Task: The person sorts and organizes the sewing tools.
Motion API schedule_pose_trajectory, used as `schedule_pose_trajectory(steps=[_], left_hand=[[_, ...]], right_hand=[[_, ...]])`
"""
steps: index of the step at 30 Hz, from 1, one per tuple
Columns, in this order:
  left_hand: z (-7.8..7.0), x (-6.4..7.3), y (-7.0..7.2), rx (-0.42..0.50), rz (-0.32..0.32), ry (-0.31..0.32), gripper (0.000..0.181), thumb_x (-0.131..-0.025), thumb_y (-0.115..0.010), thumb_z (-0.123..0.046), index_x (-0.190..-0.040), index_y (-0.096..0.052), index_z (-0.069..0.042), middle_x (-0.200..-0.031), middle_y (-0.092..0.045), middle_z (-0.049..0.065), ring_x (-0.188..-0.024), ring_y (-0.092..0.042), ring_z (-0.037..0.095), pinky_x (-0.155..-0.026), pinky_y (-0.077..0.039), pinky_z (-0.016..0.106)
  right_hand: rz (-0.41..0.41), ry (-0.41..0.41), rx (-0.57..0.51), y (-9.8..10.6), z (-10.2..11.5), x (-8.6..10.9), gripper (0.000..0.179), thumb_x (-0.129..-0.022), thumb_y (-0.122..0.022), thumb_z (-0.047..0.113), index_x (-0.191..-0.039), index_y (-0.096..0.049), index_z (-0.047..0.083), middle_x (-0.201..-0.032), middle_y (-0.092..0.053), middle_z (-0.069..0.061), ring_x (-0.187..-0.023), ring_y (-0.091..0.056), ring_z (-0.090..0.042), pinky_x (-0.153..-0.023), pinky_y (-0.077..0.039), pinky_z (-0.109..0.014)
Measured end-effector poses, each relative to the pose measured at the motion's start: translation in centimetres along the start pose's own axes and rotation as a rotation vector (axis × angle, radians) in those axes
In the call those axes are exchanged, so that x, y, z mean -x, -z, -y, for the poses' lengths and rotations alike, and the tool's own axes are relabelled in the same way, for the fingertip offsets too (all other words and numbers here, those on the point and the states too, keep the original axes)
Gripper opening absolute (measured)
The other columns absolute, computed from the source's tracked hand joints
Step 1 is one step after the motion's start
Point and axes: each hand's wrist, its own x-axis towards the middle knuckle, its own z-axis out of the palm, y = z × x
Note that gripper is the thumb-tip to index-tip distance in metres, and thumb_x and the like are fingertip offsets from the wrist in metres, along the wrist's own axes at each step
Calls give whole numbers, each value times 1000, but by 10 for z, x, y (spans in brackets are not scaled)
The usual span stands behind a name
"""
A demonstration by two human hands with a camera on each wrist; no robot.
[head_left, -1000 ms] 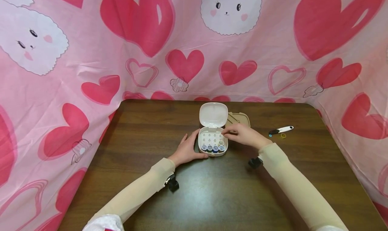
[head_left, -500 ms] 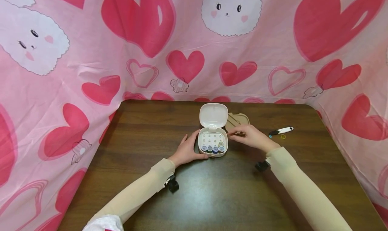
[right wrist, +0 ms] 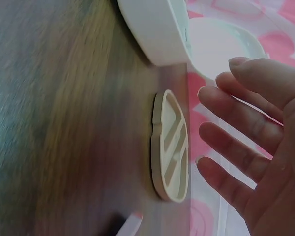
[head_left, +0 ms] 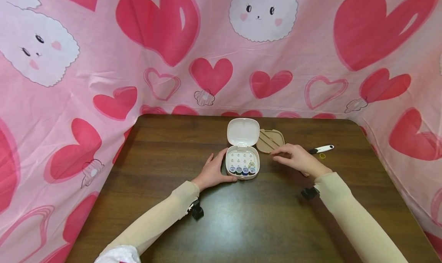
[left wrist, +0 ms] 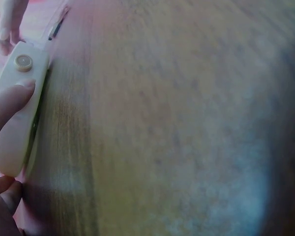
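Note:
A small white sewing box (head_left: 243, 177) stands with its lid (head_left: 243, 131) raised at the back. Inside, a peg tray bears several thread spools (head_left: 245, 170) in the front row, mostly dark or blue, and a yellowish one (head_left: 252, 164) behind them. My left hand (head_left: 215, 171) grips the box at its left side; the thumb (left wrist: 12, 103) lies on the front wall below the round catch (left wrist: 23, 62). To the right of the box hovers my right hand (head_left: 297, 159), fingers relaxed and apart, holding nothing. It is nearest a tan divided tray (right wrist: 160, 152).
The tan tray lies behind the box's right side. Farther right are a black and white handled tool (head_left: 324, 148) and a small yellow ring (head_left: 322, 155). A pink heart-print cloth (head_left: 210, 36) hangs along the table's far edge.
My right hand has drawn back from the peg tray toward the right, uncovering the tan tray and overlapping the dark end of the handled tool. My left hand keeps its grip on the box.

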Motion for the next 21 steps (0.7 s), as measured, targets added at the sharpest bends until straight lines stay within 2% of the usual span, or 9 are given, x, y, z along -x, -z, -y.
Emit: schedule_pose_trajectory(steps=[4, 9, 11, 13, 16, 18, 20, 21], left_hand=[[1, -1, 0, 5, -2, -8, 116, -76, -92, -46, -164, -26, -10, -165, -38, 8, -149, -41, 22, -129, -8, 50], [2, -1, -1, 8, -5, -14, 116, -75, -93, -46, -164, -26, -10, -165, -39, 8, -149, -41, 22, -129, -8, 50], [2, -1, 0, 9, -4, -14, 116, -75, -93, -46, -164, -26, -10, -165, -39, 8, -149, -41, 22, -129, -8, 50], [1, 0, 0, 11, -1, -13, 117, -76, -92, -46, -164, -25, -10, -165, -39, 8, -149, -41, 22, -129, -8, 49], [1, 0, 0, 14, -1, -15, 117, -75, -93, -46, -164, -25, -9, -165, -39, 9, -149, -41, 23, -129, -8, 50], [1, 0, 0, 15, 0, -16, 117, -75, -93, -47, -164, -26, -9, -165, -39, 9, -149, -41, 23, -129, -8, 50], [2, 0, 0, 16, -1, -16, 117, -75, -93, -46, -164, -26, -9, -165, -39, 9, -149, -41, 23, -129, -8, 50], [2, 0, 0, 15, 0, -16, 117, -75, -93, -47, -164, -26, -9, -165, -39, 9, -149, -41, 23, -129, -8, 50]], right_hand=[[-16, 6, 52, 4, -7, 7, 22, -97, -76, 18, -117, -78, 10, -111, -75, 1, -103, -67, -25, -91, -54, -51], [-34, -36, 78, 9, -13, 16, 22, -98, -75, 21, -117, -78, 11, -110, -75, 0, -102, -68, -22, -92, -55, -51], [-37, -65, 70, 11, -16, 19, 21, -98, -74, 22, -116, -78, 11, -110, -75, -1, -86, -70, -21, -89, -56, -45], [-34, -93, 40, 12, -18, 23, 22, -99, -74, 22, -116, -78, 9, -108, -73, -4, -66, -67, -21, -76, -58, -38], [-6, -140, -50, 14, -24, 28, 25, -100, -72, 21, -119, -75, 5, -88, -70, -10, -42, -55, -25, -54, -53, -32], [9, -154, -102, 15, -28, 32, 25, -101, -70, 19, -120, -73, 3, -73, -65, -12, -41, -54, -27, -46, -50, -31], [7, -150, -106, 15, -32, 35, 24, -102, -70, 18, -120, -73, 3, -62, -60, -12, -43, -55, -26, -50, -51, -31], [-7, -134, -79, 16, -34, 37, 23, -101, -70, 17, -119, -74, 4, -65, -63, -11, -49, -58, -23, -56, -53, -30]])
